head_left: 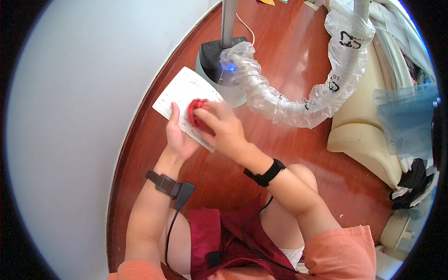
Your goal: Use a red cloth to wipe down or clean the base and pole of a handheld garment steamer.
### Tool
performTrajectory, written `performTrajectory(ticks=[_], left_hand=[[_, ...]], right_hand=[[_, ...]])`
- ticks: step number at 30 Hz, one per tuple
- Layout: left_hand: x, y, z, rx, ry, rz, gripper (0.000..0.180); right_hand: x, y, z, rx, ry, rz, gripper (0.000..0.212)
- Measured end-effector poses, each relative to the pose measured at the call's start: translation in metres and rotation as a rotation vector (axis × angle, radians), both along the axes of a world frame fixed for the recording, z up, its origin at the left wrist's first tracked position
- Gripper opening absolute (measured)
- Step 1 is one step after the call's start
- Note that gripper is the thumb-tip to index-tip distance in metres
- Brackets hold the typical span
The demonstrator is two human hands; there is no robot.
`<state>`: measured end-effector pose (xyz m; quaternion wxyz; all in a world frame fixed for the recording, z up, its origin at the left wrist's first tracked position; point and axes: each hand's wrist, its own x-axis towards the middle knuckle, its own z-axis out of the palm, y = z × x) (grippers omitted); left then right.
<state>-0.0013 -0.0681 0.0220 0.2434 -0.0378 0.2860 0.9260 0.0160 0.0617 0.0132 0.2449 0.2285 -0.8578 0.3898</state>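
Observation:
My left hand [181, 136] supports a thin white panel [179, 89] with faint print on it. Its thumb lies along the panel's near left edge; the other fingers are hidden beneath. Over the panel's middle, my right hand [226, 125] is closed around a red, soft-looking bundle [197, 113]. The bundle seems to touch the panel's face. Slight blur covers the right fingers, and whether the red thing is cloth or thread I cannot tell. Both wrists carry black straps with cables.
Just beyond the panel stands a floor appliance [214, 63] with a metal pole and a blue light. A plastic-wrapped hose [298, 109] loops to the right. A cream sofa [359, 140] lines the right side, and a pale wall [84, 116] the left. The floor [303, 144] is reddish wood.

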Motion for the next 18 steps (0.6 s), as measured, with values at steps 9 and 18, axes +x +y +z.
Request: performTrajectory(ticks=[9, 18], left_hand=[[-0.003, -0.008, -0.002, -0.043, -0.014, -0.031, 0.056], [-0.009, -0.024, -0.018, -0.075, 0.016, 0.018, 0.051]], right_hand=[[-0.033, 0.039, -0.04, -0.689, -0.495, -0.14, 0.036], [-0.017, 0.062, -0.022, -0.768, -0.621, -0.078, 0.032]])
